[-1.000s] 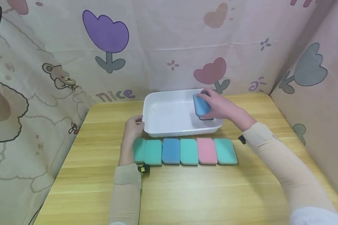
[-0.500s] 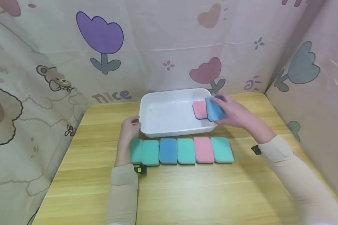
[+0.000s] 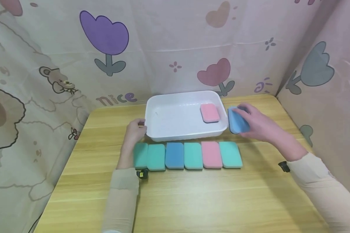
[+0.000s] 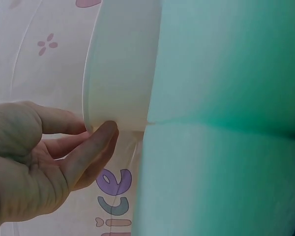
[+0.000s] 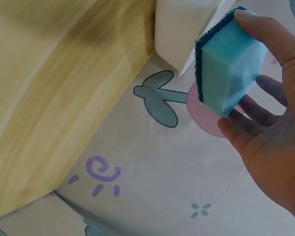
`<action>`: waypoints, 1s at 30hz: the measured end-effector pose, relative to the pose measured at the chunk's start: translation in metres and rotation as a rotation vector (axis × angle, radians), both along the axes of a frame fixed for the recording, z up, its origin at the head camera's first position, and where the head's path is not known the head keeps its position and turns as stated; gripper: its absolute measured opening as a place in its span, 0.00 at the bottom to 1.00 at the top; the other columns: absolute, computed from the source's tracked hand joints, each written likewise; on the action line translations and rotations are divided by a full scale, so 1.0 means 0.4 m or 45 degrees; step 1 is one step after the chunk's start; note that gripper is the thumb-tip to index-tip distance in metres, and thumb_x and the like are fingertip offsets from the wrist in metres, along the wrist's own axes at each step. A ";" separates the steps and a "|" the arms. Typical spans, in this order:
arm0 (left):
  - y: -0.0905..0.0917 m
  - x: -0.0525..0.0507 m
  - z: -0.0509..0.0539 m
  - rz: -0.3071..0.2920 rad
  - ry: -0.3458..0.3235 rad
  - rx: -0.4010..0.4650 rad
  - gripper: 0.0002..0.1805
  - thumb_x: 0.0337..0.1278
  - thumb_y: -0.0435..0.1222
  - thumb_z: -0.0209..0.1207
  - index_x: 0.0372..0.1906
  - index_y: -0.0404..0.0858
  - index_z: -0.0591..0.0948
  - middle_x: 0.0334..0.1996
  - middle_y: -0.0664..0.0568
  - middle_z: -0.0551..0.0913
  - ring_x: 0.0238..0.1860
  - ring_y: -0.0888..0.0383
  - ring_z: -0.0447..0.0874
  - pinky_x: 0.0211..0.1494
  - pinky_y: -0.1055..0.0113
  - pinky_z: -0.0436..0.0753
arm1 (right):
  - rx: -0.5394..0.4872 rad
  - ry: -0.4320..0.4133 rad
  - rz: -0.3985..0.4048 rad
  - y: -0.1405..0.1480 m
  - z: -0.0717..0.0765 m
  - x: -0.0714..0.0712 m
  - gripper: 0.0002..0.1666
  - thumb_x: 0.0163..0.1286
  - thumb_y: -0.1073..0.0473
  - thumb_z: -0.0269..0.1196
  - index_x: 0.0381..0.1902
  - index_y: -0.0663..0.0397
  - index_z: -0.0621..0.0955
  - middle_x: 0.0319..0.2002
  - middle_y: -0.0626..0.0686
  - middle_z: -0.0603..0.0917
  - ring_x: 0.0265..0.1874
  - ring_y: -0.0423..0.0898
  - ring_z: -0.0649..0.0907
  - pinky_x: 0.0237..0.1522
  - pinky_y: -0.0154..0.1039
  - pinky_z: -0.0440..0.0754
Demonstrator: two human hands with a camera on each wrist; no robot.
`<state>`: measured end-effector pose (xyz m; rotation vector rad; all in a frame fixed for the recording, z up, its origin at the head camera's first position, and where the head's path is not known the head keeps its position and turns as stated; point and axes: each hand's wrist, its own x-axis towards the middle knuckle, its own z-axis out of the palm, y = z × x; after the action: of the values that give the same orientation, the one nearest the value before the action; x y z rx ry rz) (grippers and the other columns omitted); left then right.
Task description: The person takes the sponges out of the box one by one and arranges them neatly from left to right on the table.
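A blue sponge [image 3: 237, 121] with a dark scouring side is held by its edges between the thumb and fingers of my right hand [image 3: 258, 124], just beyond the right end of the white tray [image 3: 175, 133]. The right wrist view shows the same sponge [image 5: 231, 64] tilted, its dark layer facing left. My left hand [image 3: 134, 132] pinches the tray's left rim; in the left wrist view that hand [image 4: 44, 162] has thumb and fingertips at the rim. Inside the tray, near its right end, lies a pink sponge [image 3: 210, 113].
In front of the tray several sponges lie in a row, among them a blue one [image 3: 175, 156], a pink one [image 3: 212, 155] and a green one [image 3: 231, 155] at the right end. The wooden table [image 3: 192, 200] meets a printed curtain [image 3: 163, 38] at the back.
My right hand has carried the blue sponge rightward out of the tray, past its right rim. The pink sponge in the tray has come into full view. My left hand stays on the rim.
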<state>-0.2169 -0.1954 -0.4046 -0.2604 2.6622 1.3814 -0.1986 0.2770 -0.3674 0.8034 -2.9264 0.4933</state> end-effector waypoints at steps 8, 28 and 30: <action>-0.001 -0.002 0.007 -0.025 -0.002 -0.027 0.27 0.74 0.32 0.50 0.74 0.28 0.68 0.68 0.33 0.73 0.64 0.37 0.76 0.64 0.50 0.82 | 0.070 -0.049 -0.037 0.036 -0.019 0.048 0.58 0.50 0.60 0.82 0.77 0.54 0.67 0.72 0.68 0.63 0.61 0.69 0.73 0.51 0.71 0.83; -0.023 -0.016 -0.008 -0.041 -0.027 0.133 0.30 0.72 0.30 0.55 0.76 0.28 0.66 0.67 0.32 0.73 0.64 0.37 0.77 0.63 0.50 0.84 | 0.158 -0.190 -0.001 0.078 -0.089 0.126 0.59 0.49 0.57 0.83 0.77 0.58 0.69 0.70 0.69 0.67 0.60 0.69 0.76 0.55 0.69 0.82; -0.024 -0.016 -0.009 -0.043 -0.029 0.150 0.31 0.71 0.29 0.55 0.76 0.29 0.65 0.68 0.32 0.72 0.64 0.37 0.77 0.63 0.51 0.85 | 0.153 -0.208 0.001 0.080 -0.095 0.133 0.58 0.48 0.57 0.83 0.76 0.58 0.69 0.70 0.69 0.67 0.60 0.68 0.76 0.55 0.69 0.82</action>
<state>-0.2233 -0.2050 -0.4082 -0.2157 2.5434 1.5081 -0.1455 0.3090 -0.4054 0.8136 -3.1325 0.4052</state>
